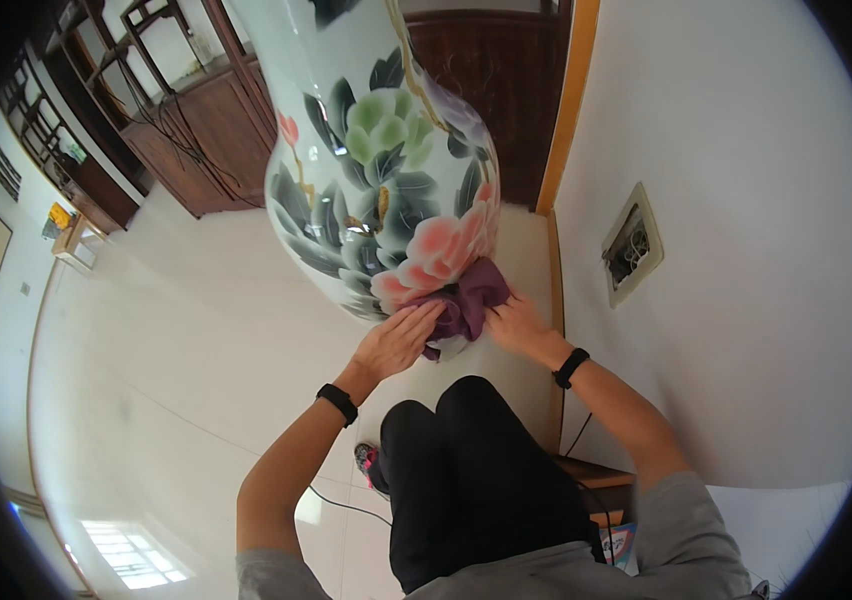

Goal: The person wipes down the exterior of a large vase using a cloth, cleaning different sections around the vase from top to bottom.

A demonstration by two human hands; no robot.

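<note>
A large white porcelain vase [331, 225], painted with green and pink peonies and dark leaves, stands upright before me. Bunched against its lower body is a purple cloth [464, 312]. My left hand [396, 342] presses the cloth from the left, fingers together and fairly straight over it. On the other side, my right hand [518, 325] is closed on the cloth's right part, with its fingertips partly hidden in the folds. Part of the vase's narrow foot shows below the cloth.
Close on the right, a white wall [736, 250] has an uncovered socket box [632, 246] with wires. A wooden door [486, 90] and a brown cabinet [201, 140] stand behind the vase. A cable [351, 506] lies on the pale tiled floor [176, 340].
</note>
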